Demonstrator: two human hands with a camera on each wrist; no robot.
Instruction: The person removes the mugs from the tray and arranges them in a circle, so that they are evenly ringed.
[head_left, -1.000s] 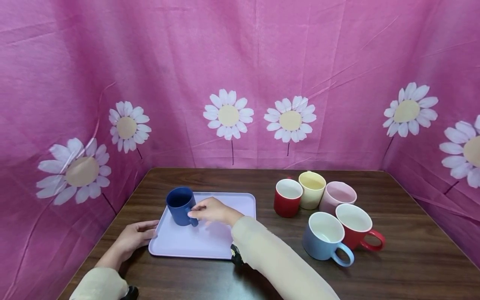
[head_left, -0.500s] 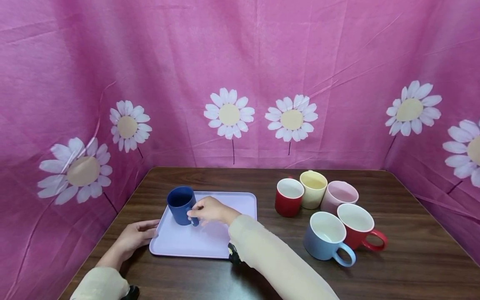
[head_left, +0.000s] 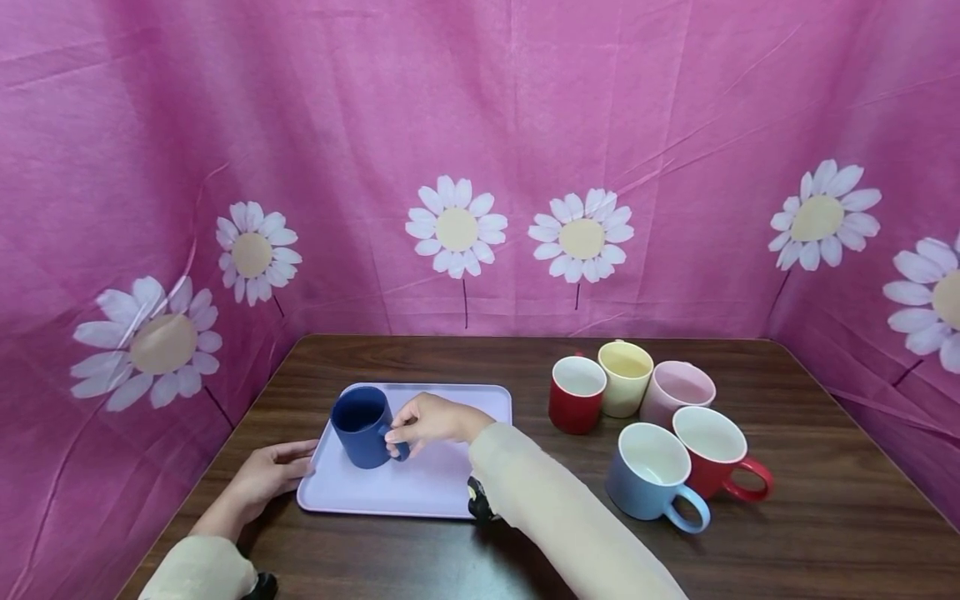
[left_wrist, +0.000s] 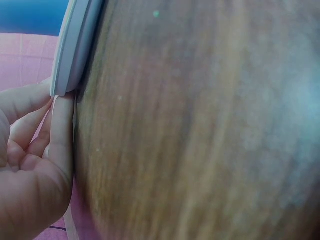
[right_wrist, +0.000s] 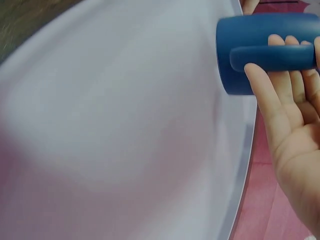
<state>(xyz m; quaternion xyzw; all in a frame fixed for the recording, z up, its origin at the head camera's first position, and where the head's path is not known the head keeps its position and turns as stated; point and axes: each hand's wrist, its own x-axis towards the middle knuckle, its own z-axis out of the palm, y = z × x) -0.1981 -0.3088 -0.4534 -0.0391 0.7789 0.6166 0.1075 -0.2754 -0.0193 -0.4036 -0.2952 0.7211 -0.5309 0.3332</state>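
Observation:
A dark blue mug (head_left: 364,442) stands over the left part of the lilac tray (head_left: 420,497); I cannot tell whether its base touches the tray. My right hand (head_left: 435,419) pinches the mug's handle. In the right wrist view the thumb of this hand (right_wrist: 295,155) lies on one side of the handle (right_wrist: 270,58), with fingertips between handle and body. At the tray's left edge, my left hand (head_left: 264,477) touches the rim with fairly straight fingers. The left wrist view shows this hand (left_wrist: 35,180) low beside the tray's rim (left_wrist: 75,55), one finger close to the tabletop.
Right of the tray, mugs stand close together: red (head_left: 573,407), yellow (head_left: 622,385), pink (head_left: 667,400), light blue (head_left: 641,483) and another red one (head_left: 705,467). They stand on a dark wooden table (head_left: 555,525). A pink flowered cloth (head_left: 480,108) hangs around the back and sides.
The blue mug has moved slightly toward me and sits lower in the view, with my right hand still on its handle. My left hand stays at the tray's edge.

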